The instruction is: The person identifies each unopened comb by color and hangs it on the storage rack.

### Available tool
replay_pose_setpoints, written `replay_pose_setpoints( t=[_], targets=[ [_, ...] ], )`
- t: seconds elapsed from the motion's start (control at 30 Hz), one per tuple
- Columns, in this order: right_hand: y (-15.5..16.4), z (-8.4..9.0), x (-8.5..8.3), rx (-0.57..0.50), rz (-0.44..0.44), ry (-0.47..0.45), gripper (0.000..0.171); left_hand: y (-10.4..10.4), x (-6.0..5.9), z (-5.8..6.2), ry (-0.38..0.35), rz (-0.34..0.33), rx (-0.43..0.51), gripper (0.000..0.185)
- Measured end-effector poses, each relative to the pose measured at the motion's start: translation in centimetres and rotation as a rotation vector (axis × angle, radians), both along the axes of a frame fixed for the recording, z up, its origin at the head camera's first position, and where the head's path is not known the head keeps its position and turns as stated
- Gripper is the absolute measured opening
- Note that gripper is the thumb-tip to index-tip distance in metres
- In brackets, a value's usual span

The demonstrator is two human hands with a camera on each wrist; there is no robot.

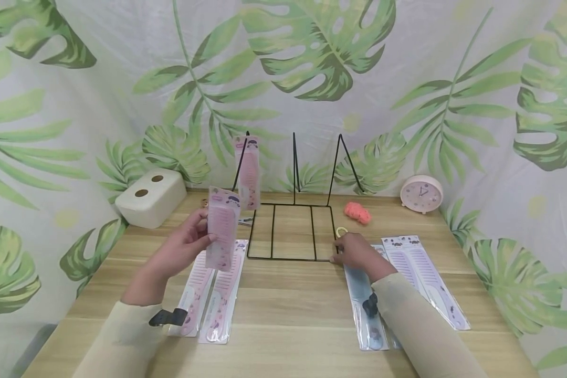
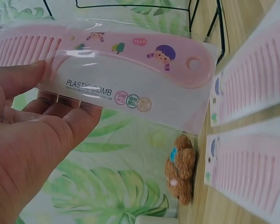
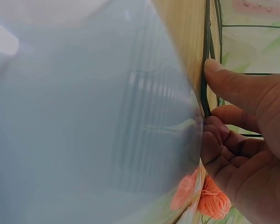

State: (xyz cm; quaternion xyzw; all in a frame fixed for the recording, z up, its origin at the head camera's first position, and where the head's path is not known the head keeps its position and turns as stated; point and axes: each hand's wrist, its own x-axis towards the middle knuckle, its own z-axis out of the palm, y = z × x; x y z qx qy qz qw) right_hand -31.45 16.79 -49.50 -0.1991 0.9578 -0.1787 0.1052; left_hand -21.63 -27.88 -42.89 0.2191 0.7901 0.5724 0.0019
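Observation:
My left hand (image 1: 181,247) pinches a pink plastic comb (image 1: 223,228) in a clear package, raised above the table. In the left wrist view the thumb lies over the toothed part of the pink comb (image 2: 177,60) and the fingers support it from beneath. A black wire rack (image 1: 283,259) stands at mid-table; another packaged pink comb (image 1: 250,173) hangs on its left prong. At the rack's front right corner, my right hand (image 1: 359,256) grips the wire, thumb and fingertips around it in the right wrist view. Two more packaged pink combs (image 1: 220,310) lie below my left hand.
Packaged purple combs (image 1: 425,273) and a blue packaged comb (image 1: 366,310) lie at right, partly under my right arm. Behind them are coral yarn (image 1: 357,212) and a pink clock (image 1: 421,194). A white box (image 1: 151,197) stands back left, near a small brown plush (image 2: 181,170).

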Motion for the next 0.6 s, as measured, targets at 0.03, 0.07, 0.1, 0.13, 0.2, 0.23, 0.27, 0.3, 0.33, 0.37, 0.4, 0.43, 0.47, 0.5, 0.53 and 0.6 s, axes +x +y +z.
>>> replay_pose_setpoints(
  t=[0.03,0.07,0.1,0.13,0.2,0.23,0.27,0.3,0.33,0.37,0.4,0.43,0.47,0.5,0.53,0.6],
  targets=[
    [0.01,-0.02,-0.03,-0.001,0.000,0.002,0.034,0.17,-0.11,0.02,0.001,0.000,0.002,0.034],
    [0.02,-0.05,-0.07,-0.003,0.002,0.004,0.035,0.30,-0.22,0.04,0.003,0.001,0.001,0.034],
    [0.02,-0.08,-0.10,-0.005,0.003,0.005,0.036,0.42,-0.32,0.06,0.002,0.002,0.002,0.033],
    [0.01,-0.10,-0.12,-0.006,0.006,0.007,0.037,0.48,-0.38,0.06,-0.001,0.005,0.001,0.032],
    [0.00,-0.17,-0.17,-0.007,0.011,0.012,0.038,0.59,-0.47,0.07,-0.004,0.010,-0.002,0.032],
    [-0.02,-0.18,-0.19,-0.009,0.010,0.011,0.038,0.63,-0.53,0.06,-0.007,0.011,-0.002,0.032],
    [-0.01,-0.19,-0.19,-0.009,0.011,0.011,0.037,0.67,-0.57,0.06,-0.009,0.010,-0.002,0.032],
    [-0.01,-0.20,-0.19,-0.010,0.011,0.009,0.037,0.71,-0.62,0.05,-0.013,0.010,-0.003,0.032],
    [0.00,-0.20,-0.18,-0.010,0.009,0.006,0.036,0.75,-0.66,0.03,-0.014,0.010,-0.004,0.032],
    [0.00,-0.23,-0.17,-0.009,0.008,0.005,0.035,0.80,-0.70,0.01,-0.016,0.011,-0.006,0.031],
    [-0.01,-0.22,-0.17,-0.008,0.006,0.001,0.033,0.83,-0.74,-0.01,-0.019,0.014,-0.007,0.031],
    [-0.01,-0.20,-0.17,-0.007,0.001,-0.003,0.032,0.85,-0.80,-0.04,-0.024,0.017,-0.008,0.031],
    [0.01,-0.21,-0.18,-0.006,0.001,-0.005,0.032,0.89,-0.84,-0.07,-0.026,0.019,-0.007,0.030],
    [0.03,-0.22,-0.20,-0.005,0.000,-0.006,0.032,0.91,-0.90,-0.10,-0.032,0.023,-0.006,0.030],
    [0.05,-0.21,-0.21,-0.004,0.000,-0.005,0.032,0.93,-0.94,-0.12,-0.035,0.026,-0.006,0.030],
    [0.09,-0.19,-0.25,-0.005,0.003,-0.002,0.033,0.98,-1.01,-0.15,-0.042,0.032,-0.005,0.030]
  ],
)
